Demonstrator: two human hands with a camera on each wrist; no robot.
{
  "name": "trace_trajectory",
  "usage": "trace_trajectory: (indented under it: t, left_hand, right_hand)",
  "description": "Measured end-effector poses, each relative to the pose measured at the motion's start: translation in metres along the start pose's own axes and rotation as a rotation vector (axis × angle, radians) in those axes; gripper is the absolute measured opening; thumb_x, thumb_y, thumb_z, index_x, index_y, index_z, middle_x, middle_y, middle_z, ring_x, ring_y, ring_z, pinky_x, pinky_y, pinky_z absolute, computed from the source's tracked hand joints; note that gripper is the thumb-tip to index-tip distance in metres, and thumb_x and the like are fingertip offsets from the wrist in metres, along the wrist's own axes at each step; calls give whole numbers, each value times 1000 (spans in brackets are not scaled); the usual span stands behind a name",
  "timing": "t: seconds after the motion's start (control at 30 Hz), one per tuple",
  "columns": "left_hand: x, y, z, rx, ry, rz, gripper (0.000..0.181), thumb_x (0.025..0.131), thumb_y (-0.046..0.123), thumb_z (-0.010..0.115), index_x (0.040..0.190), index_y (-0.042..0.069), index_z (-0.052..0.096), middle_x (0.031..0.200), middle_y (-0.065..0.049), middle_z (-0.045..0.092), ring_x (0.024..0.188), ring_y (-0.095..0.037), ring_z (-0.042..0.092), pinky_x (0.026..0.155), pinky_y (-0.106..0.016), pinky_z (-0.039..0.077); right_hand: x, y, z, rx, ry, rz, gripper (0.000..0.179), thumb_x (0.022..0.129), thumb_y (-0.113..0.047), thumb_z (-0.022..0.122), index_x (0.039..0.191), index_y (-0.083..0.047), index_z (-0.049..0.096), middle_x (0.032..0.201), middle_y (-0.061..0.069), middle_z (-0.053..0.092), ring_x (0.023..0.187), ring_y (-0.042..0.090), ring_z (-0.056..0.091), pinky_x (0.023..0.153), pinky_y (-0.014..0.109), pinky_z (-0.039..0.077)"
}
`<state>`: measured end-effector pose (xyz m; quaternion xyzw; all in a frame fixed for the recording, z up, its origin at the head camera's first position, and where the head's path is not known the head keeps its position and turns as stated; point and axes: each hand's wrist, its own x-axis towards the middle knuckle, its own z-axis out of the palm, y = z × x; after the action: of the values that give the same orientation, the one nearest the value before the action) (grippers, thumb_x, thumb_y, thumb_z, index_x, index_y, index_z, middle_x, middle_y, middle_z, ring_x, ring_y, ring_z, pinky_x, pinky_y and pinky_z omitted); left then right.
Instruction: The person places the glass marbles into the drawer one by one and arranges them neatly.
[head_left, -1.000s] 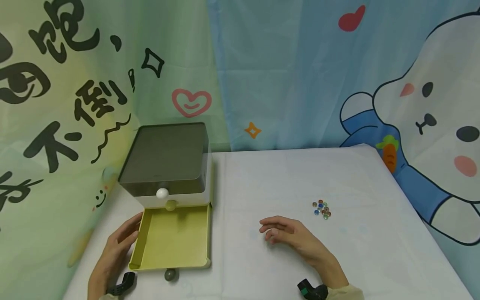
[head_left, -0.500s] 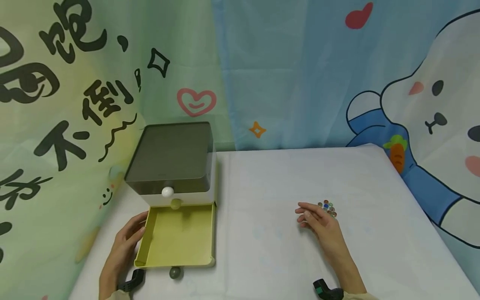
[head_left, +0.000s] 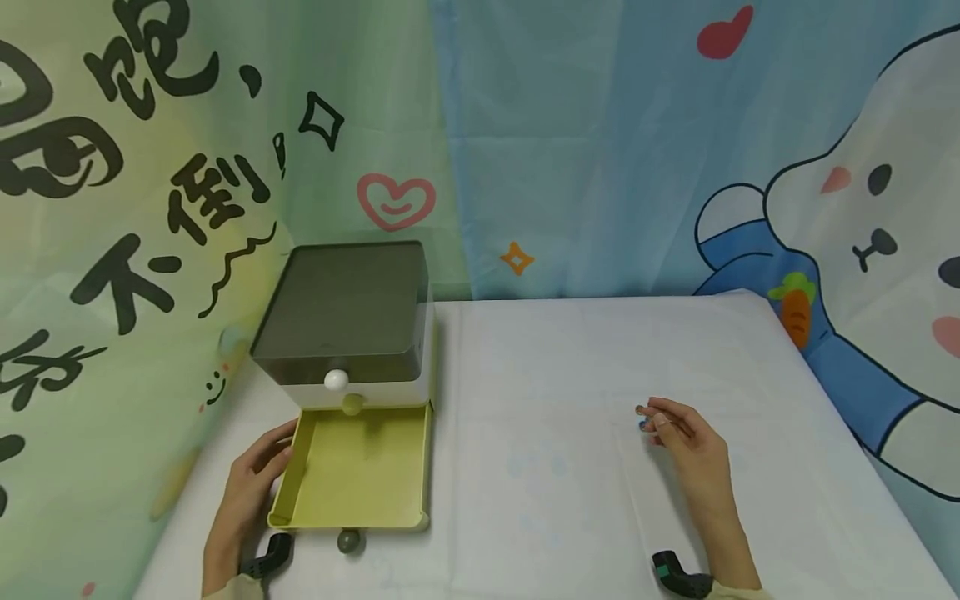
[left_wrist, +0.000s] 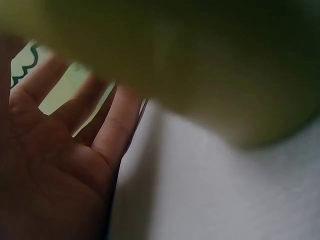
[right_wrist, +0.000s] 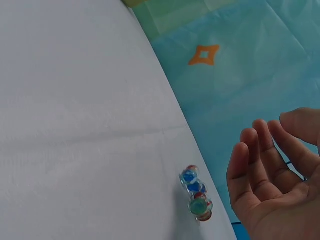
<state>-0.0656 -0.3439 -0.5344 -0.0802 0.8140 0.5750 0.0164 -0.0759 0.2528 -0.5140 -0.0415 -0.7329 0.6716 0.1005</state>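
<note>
The right hand (head_left: pixel 693 442), fingers relaxed and holding nothing, is just beside the marbles (right_wrist: pixel 196 192) toward the desk's (head_left: pixel 540 375) right edge, partly hiding them from above. This looks like reaching; a pickup calls for pinching. Near the left edge, the loose-fingered left hand (head_left: pixel 251 483) flanks a pulled-out drawer (head_left: pixel 367 471), its box (head_left: pixel 348 304) behind.

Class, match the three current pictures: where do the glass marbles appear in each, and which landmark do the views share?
Head: glass marbles right of centre, partly hidden by the right hand, a few showing left of it.
Left wrist: not in it.
Right wrist: below and right of centre, clustered left of the hand.
Shared landmark: the white tabletop.
</note>
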Motion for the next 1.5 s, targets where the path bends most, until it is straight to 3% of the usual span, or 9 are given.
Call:
trace_trajectory:
  t: [0.17,0.3,0.37,0.47,0.7,0.93,1.07,1.23,1.5]
  left_hand:
    - [-1,2,0,-73,-25,-37,52,108,30,58,157,14,47,137,15,62,120,6,59,95,-9,46]
    - [-1,1,-2,-222,-113,-5,57,110,22,50,165,23,33,165,-2,40,136,4,51,101,-12,47]
    - [0,0,-2,-282,-156,14,60,111,18,46,167,27,26,172,-3,28,141,4,46,103,-13,47]
    - [2,0,-2,-332,-197,16,62,111,15,42,168,29,22,174,3,22,144,5,42,105,-15,47]
    - [6,0,0,-342,-244,39,62,111,13,37,169,24,17,174,5,20,140,12,41,105,-13,46]
    - [11,-4,1,-375,-266,91,61,111,8,36,169,19,18,166,13,34,139,4,50,103,-20,52]
    - [15,-3,3,-356,-259,113,61,110,7,36,168,17,20,162,16,38,141,5,47,103,-18,51]
    - [20,0,10,-319,-259,132,60,110,7,37,168,15,21,165,12,35,142,9,42,106,-16,48]
    - [23,5,21,-287,-253,90,61,110,9,39,168,19,23,170,3,29,142,9,41,105,-16,48]
  right_hand:
    - [0,3,-5,84,-15,-17,36,104,-5,59,135,13,57,113,-9,76,95,8,71,80,17,57]
    - [1,6,-4,93,-18,2,36,105,-6,60,135,13,57,113,-9,77,94,7,71,80,17,58]
    - [1,6,-3,78,-18,14,37,105,-7,60,136,13,57,112,-10,76,94,8,71,80,17,57]
    - [0,7,-3,57,-17,30,38,105,-9,60,136,13,56,112,-12,76,95,7,71,80,17,58]
    - [-2,9,-4,87,-15,44,38,105,-10,60,136,13,56,112,-8,76,95,7,70,80,18,58]
    - [-1,11,-4,103,-21,52,39,106,-11,60,136,13,56,113,-2,76,95,8,71,81,20,58]
    - [0,12,-4,116,-13,59,40,105,-11,60,136,14,55,113,0,76,95,9,71,80,20,59]
    - [1,12,-4,128,-14,54,39,106,-12,60,136,13,56,114,0,76,95,8,72,81,20,59]
    - [1,13,-5,138,-28,55,40,106,-12,59,137,13,56,115,-2,77,95,8,72,81,21,59]
